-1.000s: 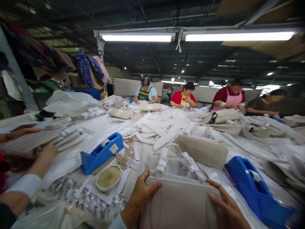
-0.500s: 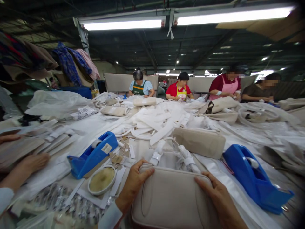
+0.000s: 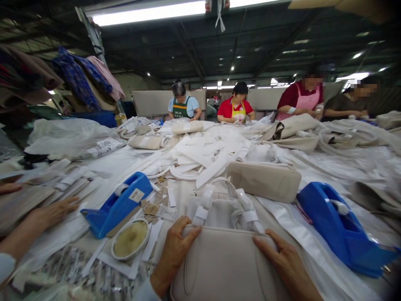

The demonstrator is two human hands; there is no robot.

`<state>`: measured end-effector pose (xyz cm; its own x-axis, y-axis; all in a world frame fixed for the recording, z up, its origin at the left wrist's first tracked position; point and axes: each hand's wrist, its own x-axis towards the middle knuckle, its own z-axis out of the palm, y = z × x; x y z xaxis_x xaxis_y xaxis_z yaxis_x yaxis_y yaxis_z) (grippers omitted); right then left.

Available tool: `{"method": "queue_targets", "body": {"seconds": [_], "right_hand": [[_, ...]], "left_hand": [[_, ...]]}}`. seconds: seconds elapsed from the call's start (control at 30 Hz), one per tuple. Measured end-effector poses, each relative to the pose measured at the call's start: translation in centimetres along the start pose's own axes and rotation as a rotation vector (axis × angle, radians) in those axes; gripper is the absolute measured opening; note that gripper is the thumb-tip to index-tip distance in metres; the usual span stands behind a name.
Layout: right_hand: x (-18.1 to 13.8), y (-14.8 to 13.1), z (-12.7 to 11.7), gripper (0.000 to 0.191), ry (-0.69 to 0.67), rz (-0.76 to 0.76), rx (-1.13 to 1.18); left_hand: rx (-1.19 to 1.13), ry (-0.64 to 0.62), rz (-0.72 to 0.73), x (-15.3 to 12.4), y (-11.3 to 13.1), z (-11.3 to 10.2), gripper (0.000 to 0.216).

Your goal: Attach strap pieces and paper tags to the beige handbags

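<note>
A beige handbag (image 3: 224, 267) stands close in front of me at the bottom of the view, its lower part cut off by the frame. My left hand (image 3: 175, 253) grips its upper left corner, thumb on the near face and fingers behind. At the upper right corner my right hand (image 3: 282, 259) holds it the same way, fingers partly hidden behind the edge. Just beyond the bag lie handles wrapped in clear film and white strips (image 3: 247, 207). Behind them rests another beige bag (image 3: 263, 179) on its side.
Blue tape dispensers stand left (image 3: 120, 205) and right (image 3: 341, 228). A round dish of yellowish paste (image 3: 130, 240) sits beside the left one. A co-worker's hand (image 3: 58, 211) reaches in at left over beige pieces. White wrapping (image 3: 216, 150) covers the middle; several people work across the table.
My view has tilted down slightly. Both my hands keep hold of the handbag, which sits a little lower in view. The co-worker's hand at left has stretched its fingers outward.
</note>
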<state>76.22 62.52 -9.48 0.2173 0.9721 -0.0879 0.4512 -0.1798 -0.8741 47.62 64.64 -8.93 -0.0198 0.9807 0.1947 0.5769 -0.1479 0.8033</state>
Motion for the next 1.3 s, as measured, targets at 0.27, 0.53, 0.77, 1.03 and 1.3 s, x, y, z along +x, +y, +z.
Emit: {"method": "queue_targets", "body": {"seconds": [0.27, 0.53, 0.77, 1.03, 1.3], "right_hand": [[0.3, 0.4, 0.3, 0.052, 0.000, -0.048, -0.022], [0.9, 0.4, -0.7, 0.048, -0.100, -0.137, -0.142], [4.2, -3.6, 0.4, 0.050, -0.046, -0.153, -0.123], [6.0, -4.3, -0.3, 0.041, -0.452, -0.139, 0.113], [2.8, -8.2, 5.1, 0.024, 0.149, -0.771, -0.145]], "left_hand": [[0.674, 0.224, 0.376, 0.0, 0.0, 0.6, 0.019], [0.697, -0.158, 0.682, -1.9, 4.5, 5.6, 0.032], [0.650, -0.206, 0.618, -1.9, 3.9, 5.5, 0.032], [0.607, -0.235, 0.588, -1.9, 4.4, 5.2, 0.028], [0.531, -0.206, 0.586, -2.0, 4.1, 5.4, 0.018]]}}
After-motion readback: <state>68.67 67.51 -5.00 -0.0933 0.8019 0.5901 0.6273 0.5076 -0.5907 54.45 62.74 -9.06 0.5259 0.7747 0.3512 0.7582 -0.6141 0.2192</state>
